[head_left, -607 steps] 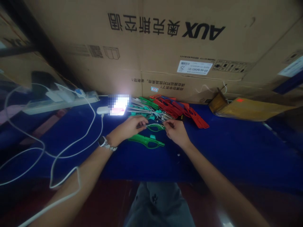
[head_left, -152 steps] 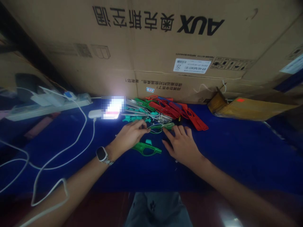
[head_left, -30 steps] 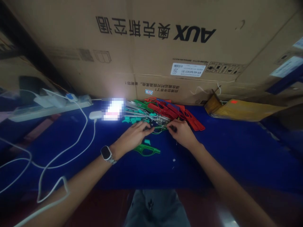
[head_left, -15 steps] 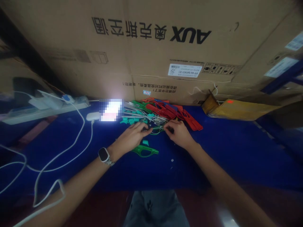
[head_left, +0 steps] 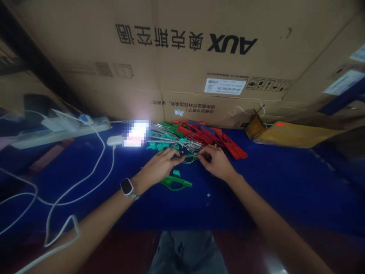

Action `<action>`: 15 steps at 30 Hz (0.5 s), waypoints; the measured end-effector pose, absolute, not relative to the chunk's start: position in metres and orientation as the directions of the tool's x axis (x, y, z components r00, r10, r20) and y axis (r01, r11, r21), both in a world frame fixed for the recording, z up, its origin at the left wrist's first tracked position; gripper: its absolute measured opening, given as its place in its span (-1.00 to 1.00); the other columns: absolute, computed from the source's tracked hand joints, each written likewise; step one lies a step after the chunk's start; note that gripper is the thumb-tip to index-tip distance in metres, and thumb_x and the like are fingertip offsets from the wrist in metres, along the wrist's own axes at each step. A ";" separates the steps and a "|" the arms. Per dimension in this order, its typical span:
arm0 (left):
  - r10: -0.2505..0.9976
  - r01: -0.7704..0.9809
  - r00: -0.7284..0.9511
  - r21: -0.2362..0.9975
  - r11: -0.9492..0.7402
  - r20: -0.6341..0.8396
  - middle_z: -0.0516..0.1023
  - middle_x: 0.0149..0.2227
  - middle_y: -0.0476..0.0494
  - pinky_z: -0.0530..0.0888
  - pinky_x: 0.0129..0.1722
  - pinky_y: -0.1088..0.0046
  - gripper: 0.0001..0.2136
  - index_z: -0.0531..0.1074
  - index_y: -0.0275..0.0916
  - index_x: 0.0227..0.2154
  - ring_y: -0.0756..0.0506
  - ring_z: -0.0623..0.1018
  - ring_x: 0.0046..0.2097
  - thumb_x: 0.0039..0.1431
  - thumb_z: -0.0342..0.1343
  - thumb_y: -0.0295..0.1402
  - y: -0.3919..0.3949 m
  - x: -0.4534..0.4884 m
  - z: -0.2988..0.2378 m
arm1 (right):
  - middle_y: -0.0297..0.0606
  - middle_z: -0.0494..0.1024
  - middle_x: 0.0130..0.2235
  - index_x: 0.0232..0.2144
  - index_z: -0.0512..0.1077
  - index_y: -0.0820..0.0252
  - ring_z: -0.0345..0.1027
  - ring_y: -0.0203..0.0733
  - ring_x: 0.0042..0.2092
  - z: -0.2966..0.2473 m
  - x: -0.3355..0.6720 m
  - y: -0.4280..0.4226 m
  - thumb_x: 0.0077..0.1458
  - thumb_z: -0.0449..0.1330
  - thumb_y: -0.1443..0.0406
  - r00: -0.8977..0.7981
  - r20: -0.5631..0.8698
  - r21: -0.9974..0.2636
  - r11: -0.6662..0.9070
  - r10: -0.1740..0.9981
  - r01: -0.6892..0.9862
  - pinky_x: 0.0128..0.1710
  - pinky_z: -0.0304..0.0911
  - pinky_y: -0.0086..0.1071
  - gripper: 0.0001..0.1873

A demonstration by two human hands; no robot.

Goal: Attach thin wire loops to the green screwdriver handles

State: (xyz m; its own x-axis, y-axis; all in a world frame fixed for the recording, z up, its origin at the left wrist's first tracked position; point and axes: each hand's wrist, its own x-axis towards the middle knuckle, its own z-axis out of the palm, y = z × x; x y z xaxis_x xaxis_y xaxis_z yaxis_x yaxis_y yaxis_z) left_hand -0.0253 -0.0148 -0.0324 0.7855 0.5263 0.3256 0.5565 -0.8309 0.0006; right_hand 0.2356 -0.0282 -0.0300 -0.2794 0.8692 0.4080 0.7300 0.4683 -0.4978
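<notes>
My left hand (head_left: 160, 166), with a watch on its wrist, pinches one end of a green scissor handle (head_left: 190, 158) on the blue cloth. At the other end my right hand (head_left: 216, 163) is closed in a pinch on the same piece, a small dark thing by its fingertips. Just behind both hands lies a heap of metal scissor blades (head_left: 171, 136) with red handles (head_left: 212, 137) and green and teal handles mixed in. A separate green handle (head_left: 174, 183) and a small teal piece (head_left: 176, 173) lie under my left hand.
A large cardboard box (head_left: 182, 57) walls off the back. A bright blurred screen (head_left: 135, 132) glows left of the heap. A white power strip (head_left: 57, 127) and loose white cables (head_left: 85, 179) lie at left. A yellow-brown packet (head_left: 288, 134) lies at right.
My hands have stayed on the green handle at the heap's front edge, with only small finger shifts. The view has wobbled slightly.
</notes>
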 end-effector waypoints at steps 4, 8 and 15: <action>0.525 0.554 0.787 0.006 -0.833 0.325 0.46 -0.03 -0.18 0.45 -0.07 0.28 -0.51 0.43 -0.14 0.15 -0.17 0.45 -0.01 0.21 0.02 -0.66 -0.015 -0.025 -0.031 | -0.29 0.56 -0.31 -0.38 0.46 0.12 0.45 -0.17 -0.25 -0.028 0.234 -0.028 0.17 0.20 0.40 -0.340 0.397 -0.441 0.502 0.853 0.744 -0.16 0.26 -0.24 -0.90; 0.537 0.557 0.780 0.034 -0.830 0.322 0.47 -0.03 -0.17 0.45 -0.08 0.29 -0.52 0.44 -0.12 0.14 -0.17 0.45 -0.02 0.23 0.01 -0.65 -0.014 -0.025 -0.029 | -0.27 0.57 -0.29 -0.39 0.44 0.14 0.46 -0.09 -0.17 -0.026 0.230 -0.028 0.17 0.19 0.44 -0.348 0.399 -0.367 0.495 0.848 0.787 -0.08 0.21 -0.16 -0.87; 0.550 0.542 0.776 0.120 -0.832 0.309 0.46 -0.05 -0.16 0.47 -0.11 0.31 -0.52 0.44 -0.07 0.15 -0.14 0.46 -0.05 0.26 -0.02 -0.63 -0.006 -0.031 -0.027 | -0.27 0.52 -0.32 -0.41 0.40 0.16 0.42 -0.19 -0.27 -0.026 0.225 -0.027 0.15 0.14 0.50 -0.336 0.386 -0.463 0.496 0.859 0.735 -0.18 0.25 -0.29 -0.83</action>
State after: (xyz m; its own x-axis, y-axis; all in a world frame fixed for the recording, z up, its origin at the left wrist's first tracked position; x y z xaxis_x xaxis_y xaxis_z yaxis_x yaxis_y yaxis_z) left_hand -0.0314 -0.0057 -0.0269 0.7758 0.5500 0.3092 0.5418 -0.8318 0.1202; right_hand 0.2247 -0.0272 -0.0260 -0.3363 0.8591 0.3858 0.7348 0.4956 -0.4631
